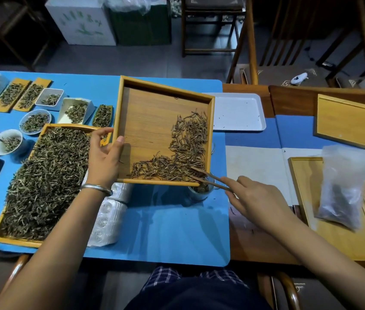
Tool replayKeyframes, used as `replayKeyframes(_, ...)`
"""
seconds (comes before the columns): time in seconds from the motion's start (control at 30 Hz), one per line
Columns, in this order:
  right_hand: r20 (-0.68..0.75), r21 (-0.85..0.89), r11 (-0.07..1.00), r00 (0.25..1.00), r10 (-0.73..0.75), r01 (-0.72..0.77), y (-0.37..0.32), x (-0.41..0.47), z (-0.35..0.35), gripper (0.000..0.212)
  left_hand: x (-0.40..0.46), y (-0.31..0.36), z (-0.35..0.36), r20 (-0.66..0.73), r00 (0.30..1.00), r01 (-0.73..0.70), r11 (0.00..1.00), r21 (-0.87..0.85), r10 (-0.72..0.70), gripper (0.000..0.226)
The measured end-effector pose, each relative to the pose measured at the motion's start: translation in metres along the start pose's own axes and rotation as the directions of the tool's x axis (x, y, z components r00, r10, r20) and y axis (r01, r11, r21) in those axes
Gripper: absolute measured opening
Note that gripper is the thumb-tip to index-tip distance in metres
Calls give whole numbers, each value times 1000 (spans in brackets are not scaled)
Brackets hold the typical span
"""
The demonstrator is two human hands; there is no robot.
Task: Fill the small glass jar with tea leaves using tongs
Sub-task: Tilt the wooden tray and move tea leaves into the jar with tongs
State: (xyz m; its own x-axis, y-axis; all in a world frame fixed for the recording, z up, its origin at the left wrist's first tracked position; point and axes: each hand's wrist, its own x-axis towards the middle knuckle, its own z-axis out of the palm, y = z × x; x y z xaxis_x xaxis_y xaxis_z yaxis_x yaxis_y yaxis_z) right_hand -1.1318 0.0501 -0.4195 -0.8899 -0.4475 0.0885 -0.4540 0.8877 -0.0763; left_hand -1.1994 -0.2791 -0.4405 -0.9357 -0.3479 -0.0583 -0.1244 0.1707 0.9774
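My left hand [104, 156] grips the left edge of a square wooden tray [152, 121] and holds it tilted above the blue mat. Brown tea leaves [186, 151] are heaped in the tray's lower right corner. My right hand [256, 201] pinches wooden tongs [210, 179], whose tips lie in the leaves at that corner. Under the corner stands the small glass jar [200, 193], partly hidden by the tray, with some leaves inside.
A large wooden tray of greenish tea [45, 182] lies at the left, with several small dishes of leaves [35, 121] behind it. A white tray [237, 111] sits beyond the jar. A plastic bag of tea [344, 189] rests on wooden trays at the right.
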Motion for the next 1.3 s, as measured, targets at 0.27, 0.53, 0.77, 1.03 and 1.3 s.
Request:
replayKeyframes(0.27,92,-116,990,993,-75,85,8,-1,-12,40,4,1,-2,7,1000,-8,1000,-9,8,25)
replayKeyframes(0.53,40,-46,998,999,-36,37,12,-8,-16,36,3,4,-3,-8,1000,-2,1000,1,2,25)
replayKeyframes(0.77,-83,-100,991,993,80,-88,7,29,-18,32,4,3,-2,-12,1000,-2,1000,10,2,26)
replayKeyframes(1.03,-22,-320,945,997,68,-72,2,42,-12,50,0,9,-2,-7,1000,16,1000,26,-16,26)
replayKeyframes(1.3,54,-296,955,997,52,-34,-6,22,-11,55,-1,10,-1,10,1000,25,1000,3,-25,26)
